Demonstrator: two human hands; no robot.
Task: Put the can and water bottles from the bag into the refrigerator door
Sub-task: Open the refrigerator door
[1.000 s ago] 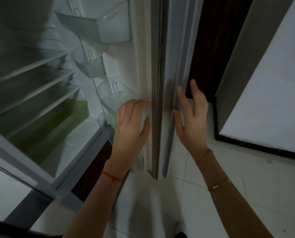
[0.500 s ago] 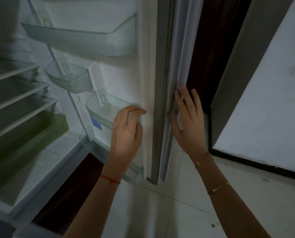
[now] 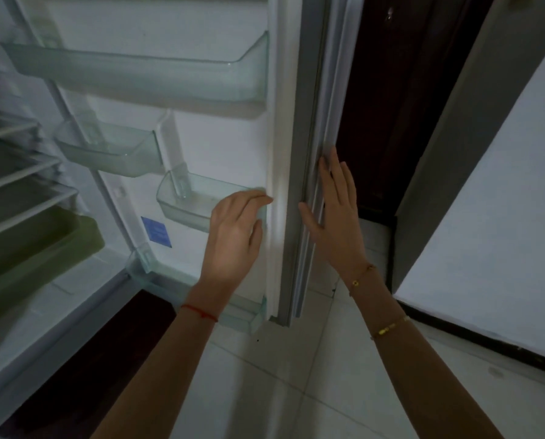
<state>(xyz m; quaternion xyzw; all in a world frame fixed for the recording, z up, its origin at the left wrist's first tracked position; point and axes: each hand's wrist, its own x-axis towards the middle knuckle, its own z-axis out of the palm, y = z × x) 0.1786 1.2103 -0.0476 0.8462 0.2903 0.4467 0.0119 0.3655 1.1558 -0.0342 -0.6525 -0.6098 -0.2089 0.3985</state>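
Note:
The refrigerator door (image 3: 220, 147) stands open with its inner side facing me. It carries clear plastic bins: a wide top bin (image 3: 144, 74), a small bin (image 3: 112, 150), another small bin (image 3: 188, 201) and a bottom bin (image 3: 245, 312). All bins look empty. My left hand (image 3: 233, 239) rests on the inner edge of the door, fingers curled against the seal. My right hand (image 3: 337, 213) lies flat on the door's outer edge, fingers straight. Neither hand holds anything. No can, bottle or bag is in view.
The fridge interior at left has wire shelves (image 3: 17, 172) and a green drawer (image 3: 43, 245). A dark wooden door (image 3: 401, 106) stands behind the fridge door. A white wall (image 3: 493, 217) is at right. Pale floor tiles (image 3: 296, 391) lie below.
The door has swung wider open, so more of its inner bins now face me. Both hands stayed on the door's edge and moved with it.

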